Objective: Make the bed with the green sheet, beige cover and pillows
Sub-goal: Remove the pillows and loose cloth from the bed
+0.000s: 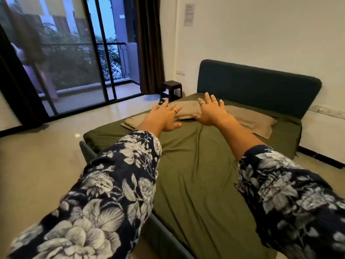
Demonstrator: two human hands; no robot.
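Observation:
The green sheet (196, 165) covers the mattress, with some creases running down its middle. Two beige pillows lie at the head end: the left pillow (184, 109) and the right pillow (250, 119). A folded beige piece (130, 122) lies flat at the left pillow's near-left corner. Both my arms stretch forward in floral sleeves. My left hand (166, 117) and my right hand (211, 111) are spread with straight fingers over the left pillow's near edge. Whether they touch it I cannot tell. Neither hand holds anything.
A dark green headboard (261, 85) stands against the white wall. A small dark stool (170, 89) sits on the floor beside the bed's far left corner. Glass sliding doors (74, 62) with dark curtains fill the left side. Beige floor lies left of the bed.

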